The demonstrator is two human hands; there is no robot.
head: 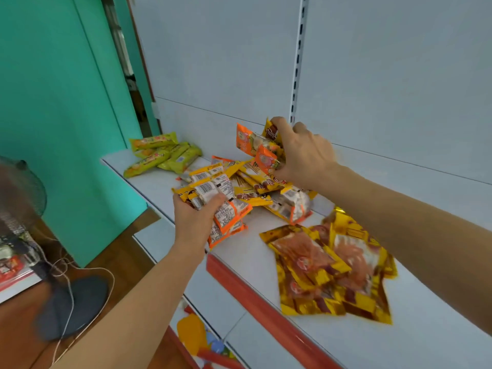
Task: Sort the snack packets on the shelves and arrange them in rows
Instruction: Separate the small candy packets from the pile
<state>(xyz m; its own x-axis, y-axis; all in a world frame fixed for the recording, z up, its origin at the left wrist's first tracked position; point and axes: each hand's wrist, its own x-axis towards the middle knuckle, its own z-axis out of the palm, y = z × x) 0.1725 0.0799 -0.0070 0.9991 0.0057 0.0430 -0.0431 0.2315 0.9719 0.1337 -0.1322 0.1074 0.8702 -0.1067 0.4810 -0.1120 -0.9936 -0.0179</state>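
Your left hand (195, 222) gripping glossy orange-edged packets (226, 209), your right hand (300, 153) pinching crinkled orange sachets (262, 151) at 12 o'clock, flat foil pouches (332, 267) at 4 o'clock on the smooth shelf (266, 251)

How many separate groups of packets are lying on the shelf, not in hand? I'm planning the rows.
3: green-yellow packets at the shelf's far left end, a mixed orange and yellow heap between the hands, large golden packets near the front edge. Others may be buried.
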